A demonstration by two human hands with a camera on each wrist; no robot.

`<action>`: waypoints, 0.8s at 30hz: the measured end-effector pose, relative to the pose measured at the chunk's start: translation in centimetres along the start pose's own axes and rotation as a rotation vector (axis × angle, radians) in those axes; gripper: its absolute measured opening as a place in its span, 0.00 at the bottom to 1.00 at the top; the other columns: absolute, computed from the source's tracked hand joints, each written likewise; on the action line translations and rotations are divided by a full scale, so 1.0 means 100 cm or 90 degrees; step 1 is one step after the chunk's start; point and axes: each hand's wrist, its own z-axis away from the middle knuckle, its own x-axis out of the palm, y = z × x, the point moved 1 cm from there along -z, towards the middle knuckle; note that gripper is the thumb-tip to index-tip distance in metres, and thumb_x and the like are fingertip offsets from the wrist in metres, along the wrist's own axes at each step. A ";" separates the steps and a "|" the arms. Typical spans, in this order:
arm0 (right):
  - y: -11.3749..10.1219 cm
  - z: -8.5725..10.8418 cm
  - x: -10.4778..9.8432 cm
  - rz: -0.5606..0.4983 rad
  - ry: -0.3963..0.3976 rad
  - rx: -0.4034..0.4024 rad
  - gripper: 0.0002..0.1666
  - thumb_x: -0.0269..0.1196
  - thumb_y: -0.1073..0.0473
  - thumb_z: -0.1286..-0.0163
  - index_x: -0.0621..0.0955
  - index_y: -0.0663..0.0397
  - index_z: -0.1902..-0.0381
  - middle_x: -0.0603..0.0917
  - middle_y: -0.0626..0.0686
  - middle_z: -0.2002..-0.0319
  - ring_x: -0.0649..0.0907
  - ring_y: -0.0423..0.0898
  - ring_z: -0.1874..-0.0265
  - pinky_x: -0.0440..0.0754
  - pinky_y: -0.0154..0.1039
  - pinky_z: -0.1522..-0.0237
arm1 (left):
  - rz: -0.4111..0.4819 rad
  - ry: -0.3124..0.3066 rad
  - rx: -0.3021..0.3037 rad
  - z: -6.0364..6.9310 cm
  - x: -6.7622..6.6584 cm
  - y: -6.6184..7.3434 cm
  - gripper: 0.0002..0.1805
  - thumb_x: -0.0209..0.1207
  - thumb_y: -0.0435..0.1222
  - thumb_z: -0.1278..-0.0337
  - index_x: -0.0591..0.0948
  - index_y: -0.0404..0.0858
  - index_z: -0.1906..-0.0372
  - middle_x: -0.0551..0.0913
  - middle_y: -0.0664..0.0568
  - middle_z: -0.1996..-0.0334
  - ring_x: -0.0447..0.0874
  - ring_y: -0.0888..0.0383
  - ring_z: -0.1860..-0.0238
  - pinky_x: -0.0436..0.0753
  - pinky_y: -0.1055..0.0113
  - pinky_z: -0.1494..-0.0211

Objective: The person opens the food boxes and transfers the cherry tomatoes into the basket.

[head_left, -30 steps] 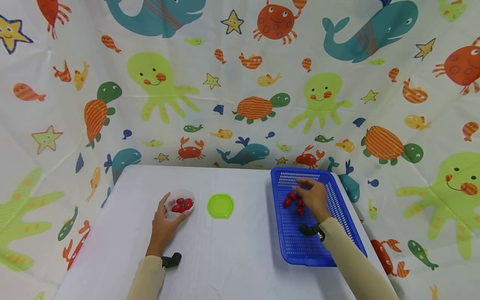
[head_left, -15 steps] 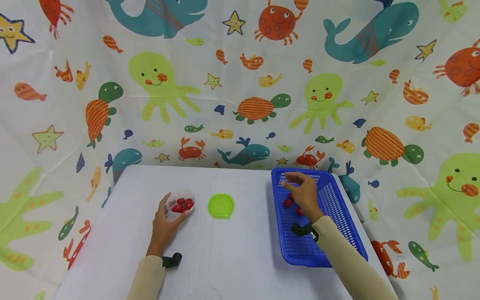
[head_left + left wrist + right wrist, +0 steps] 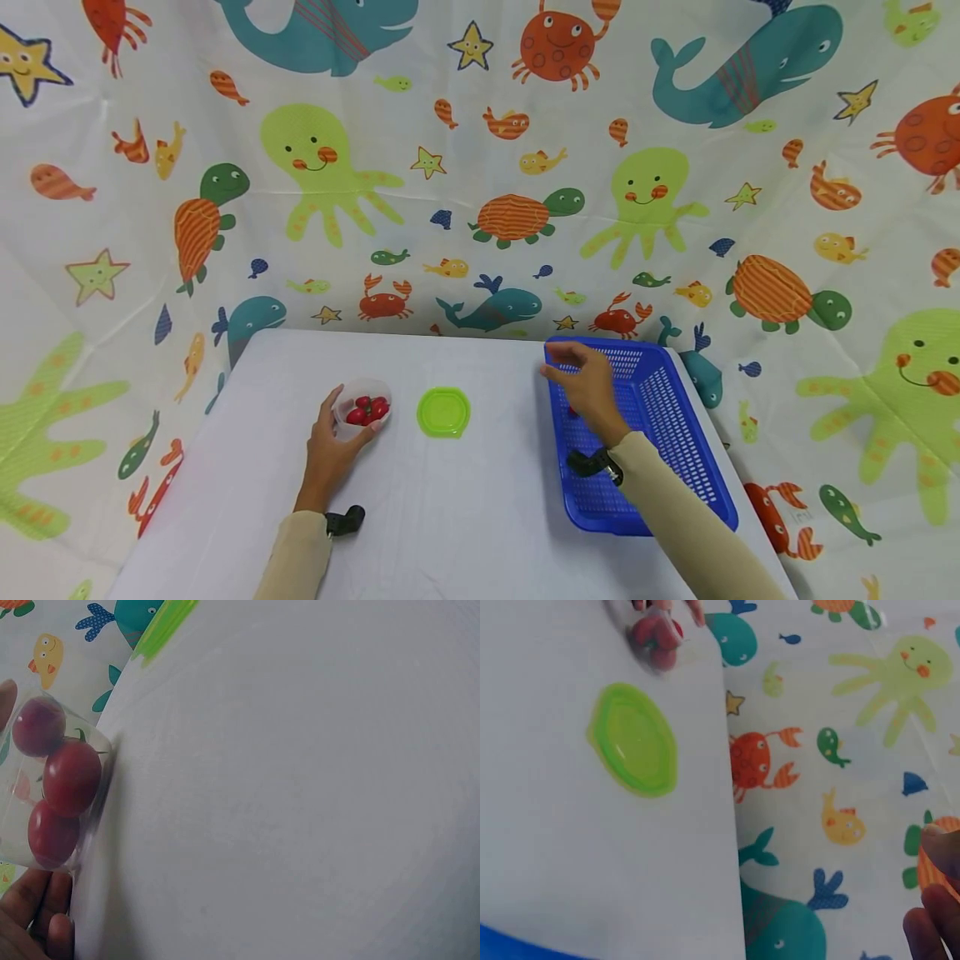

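On the left of the table, my left hand (image 3: 330, 454) grips a clear cup (image 3: 341, 427) from the side. Several red cherry tomatoes (image 3: 367, 410) sit in the cup; the left wrist view shows them (image 3: 72, 777) through its wall. My right hand (image 3: 588, 387) is over the left side of a blue basket (image 3: 678, 404), thumb and fingers bent and apart. No item shows between them. In the right wrist view, parts of its thumb and fingers (image 3: 936, 892) appear at the right edge. A tomato (image 3: 572, 412) shows beneath this hand; others may be hidden.
A light green round lid (image 3: 443, 412) lies on the white table (image 3: 465, 517) between the cup and the basket. Behind the table and along its sides hangs a cloth (image 3: 465, 125) printed with sea animals. Each wrist wears a black strapped device.
My right hand has moved left across the basket towards its back left corner, covering tomatoes that showed before. My left hand and the cup have stayed in place.
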 end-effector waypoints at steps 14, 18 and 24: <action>-0.015 0.002 0.038 0.018 -0.056 -0.077 0.23 0.78 0.54 0.34 0.88 0.41 0.41 0.89 0.49 0.42 0.86 0.51 0.41 0.86 0.57 0.37 | 0.003 0.006 -0.002 0.002 0.001 0.001 0.58 0.72 0.59 0.41 0.49 0.62 0.13 0.60 0.42 0.16 0.57 0.31 0.17 0.66 0.26 0.23; -0.018 0.001 0.051 0.013 -0.085 -0.082 0.23 0.77 0.53 0.33 0.88 0.41 0.40 0.89 0.47 0.42 0.86 0.50 0.40 0.85 0.57 0.36 | 0.003 0.007 -0.001 0.002 0.001 0.002 0.58 0.73 0.59 0.40 0.49 0.62 0.13 0.59 0.42 0.16 0.56 0.31 0.17 0.66 0.27 0.23; -0.022 0.003 0.070 0.007 -0.108 -0.086 0.23 0.78 0.53 0.34 0.88 0.36 0.42 0.89 0.43 0.42 0.86 0.48 0.41 0.88 0.53 0.39 | 0.000 -0.001 -0.008 0.002 -0.001 0.003 0.60 0.72 0.60 0.41 0.47 0.61 0.13 0.59 0.41 0.15 0.56 0.30 0.17 0.66 0.27 0.24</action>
